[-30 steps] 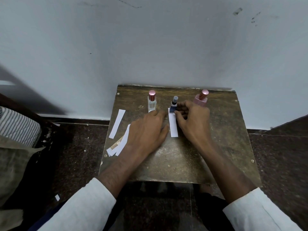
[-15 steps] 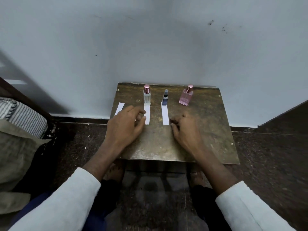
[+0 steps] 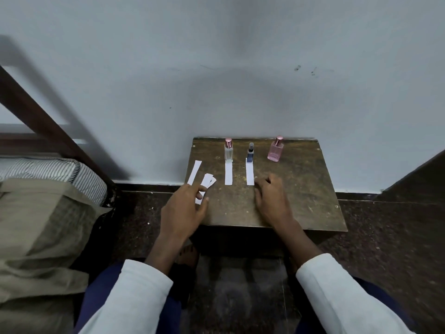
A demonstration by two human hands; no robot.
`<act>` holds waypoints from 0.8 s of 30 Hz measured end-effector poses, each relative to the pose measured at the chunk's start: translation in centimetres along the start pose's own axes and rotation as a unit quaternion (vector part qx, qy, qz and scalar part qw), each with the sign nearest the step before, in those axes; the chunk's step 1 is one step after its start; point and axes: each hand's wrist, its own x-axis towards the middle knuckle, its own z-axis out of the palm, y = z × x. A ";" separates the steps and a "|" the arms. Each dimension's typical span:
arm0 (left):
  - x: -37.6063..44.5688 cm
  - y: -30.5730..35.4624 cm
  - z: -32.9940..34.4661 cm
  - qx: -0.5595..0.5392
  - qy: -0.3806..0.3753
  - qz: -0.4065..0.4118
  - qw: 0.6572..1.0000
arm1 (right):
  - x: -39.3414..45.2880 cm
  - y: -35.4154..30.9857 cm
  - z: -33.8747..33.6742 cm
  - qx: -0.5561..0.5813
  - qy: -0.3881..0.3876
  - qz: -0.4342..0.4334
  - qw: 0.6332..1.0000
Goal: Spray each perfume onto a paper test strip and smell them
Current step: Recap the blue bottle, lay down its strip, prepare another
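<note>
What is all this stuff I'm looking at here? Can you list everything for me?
Table: one, dark brown, against the wall.
Clear bottle: one, pink cap, back left of table.
Blue bottle: one, dark, grey cap, back middle.
Pink bottle: one, pink cap, back right.
Laid strips: two, white, one in front of the clear bottle, one in front of the blue.
Spare strips: white, left side of table; one lies alone, a few under the left fingers, count unclear.
Bedding: beige and striped, far left.
Wall: pale grey.
Left hand: touches the spare strips.
Right hand: rests on the table.
</note>
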 end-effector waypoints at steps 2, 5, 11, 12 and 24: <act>-0.6 -0.5 -0.2 0.002 -0.004 -0.010 1.000 | -0.8 -0.7 -0.5 -0.005 -0.016 0.008 1.000; -1.7 -0.6 -0.1 0.005 -0.014 -0.013 1.000 | -2.2 -2.1 -0.9 -0.001 -0.036 0.013 0.999; -1.2 -1.1 -0.9 -0.022 -0.003 -0.046 0.999 | -5.0 -4.8 -1.1 0.059 -0.007 0.046 0.997; -0.9 -1.3 -0.8 -0.021 0.002 -0.053 0.998 | -5.4 -5.4 -1.0 0.074 -0.002 0.050 0.996; 2.6 -0.8 2.1 0.051 -0.031 -0.065 0.996 | -1.7 -8.3 2.6 0.102 -0.032 -0.062 0.992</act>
